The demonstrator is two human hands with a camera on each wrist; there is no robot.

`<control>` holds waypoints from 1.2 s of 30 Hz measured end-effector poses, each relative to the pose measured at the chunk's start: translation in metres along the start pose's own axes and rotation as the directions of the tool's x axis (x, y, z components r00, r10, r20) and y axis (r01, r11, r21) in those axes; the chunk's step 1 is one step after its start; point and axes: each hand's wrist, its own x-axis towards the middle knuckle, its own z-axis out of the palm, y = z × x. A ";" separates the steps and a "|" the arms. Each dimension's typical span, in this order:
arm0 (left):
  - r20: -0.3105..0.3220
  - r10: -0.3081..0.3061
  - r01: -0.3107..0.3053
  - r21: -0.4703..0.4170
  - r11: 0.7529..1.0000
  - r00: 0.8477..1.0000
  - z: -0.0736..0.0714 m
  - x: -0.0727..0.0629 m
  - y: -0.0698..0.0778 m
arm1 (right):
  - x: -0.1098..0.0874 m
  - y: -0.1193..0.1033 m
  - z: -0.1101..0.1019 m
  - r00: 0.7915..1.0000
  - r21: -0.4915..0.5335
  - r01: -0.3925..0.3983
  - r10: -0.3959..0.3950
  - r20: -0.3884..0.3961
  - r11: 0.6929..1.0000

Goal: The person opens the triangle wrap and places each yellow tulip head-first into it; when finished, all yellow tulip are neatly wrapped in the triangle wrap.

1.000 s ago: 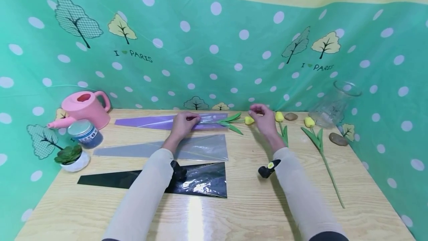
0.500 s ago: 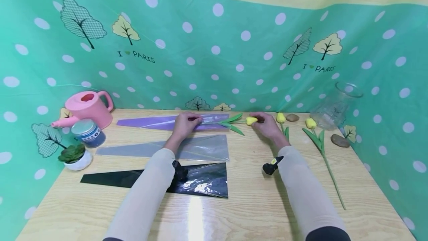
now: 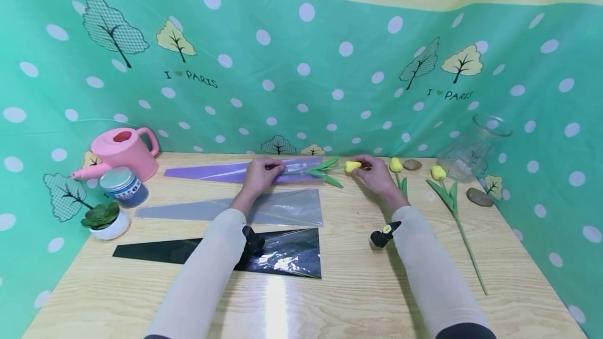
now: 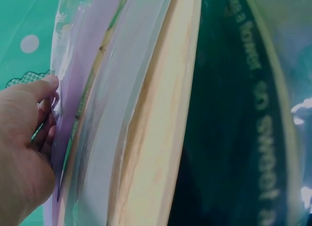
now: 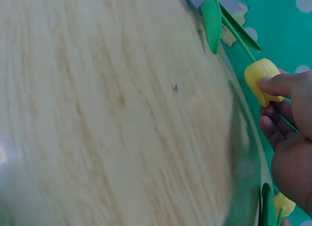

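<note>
On the purple flower sleeve [image 3: 207,171] at the back of the table lies my left hand [image 3: 256,178], its thumb and fingers pinching the clear film at the sleeve. The left wrist view shows that film edge between thumb and fingers of the left hand [image 4: 22,138]. A yellow artificial tulip [image 3: 352,166] has its stem inside the sleeve; its green leaves stand at the sleeve's wide right opening. My right hand [image 3: 377,178] pinches the tulip's bloom, thumb on the near side, as the yellow bloom [image 5: 262,82] shows in the right wrist view.
Nearer me lie a grey sleeve [image 3: 282,208] and a black sleeve [image 3: 292,255]. Two more tulips, one with a long stem [image 3: 464,239], lie at right with stones [image 3: 479,197] and a glass vase [image 3: 464,156]. A pink watering can [image 3: 127,156], blue jar [image 3: 124,188] and potted succulent [image 3: 108,226] stand left.
My right hand has come down from above the tulip and taken its bloom between thumb and fingers. The bloom has since shifted slightly left. The left hand has kept its place.
</note>
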 end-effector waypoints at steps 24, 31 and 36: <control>0.003 0.047 -0.047 -0.022 0.999 0.999 -0.001 0.004 0.003 | -0.001 -0.027 0.047 0.999 0.132 0.036 -0.033 -0.026 0.991; 0.009 0.040 -0.040 -0.016 0.999 0.999 -0.001 0.004 0.004 | -0.001 -0.032 0.051 0.999 0.147 0.044 -0.046 0.011 0.988; 0.008 0.025 -0.025 -0.013 1.000 1.000 -0.002 0.002 0.008 | 0.002 -0.034 0.056 0.998 0.148 0.066 -0.067 0.006 0.987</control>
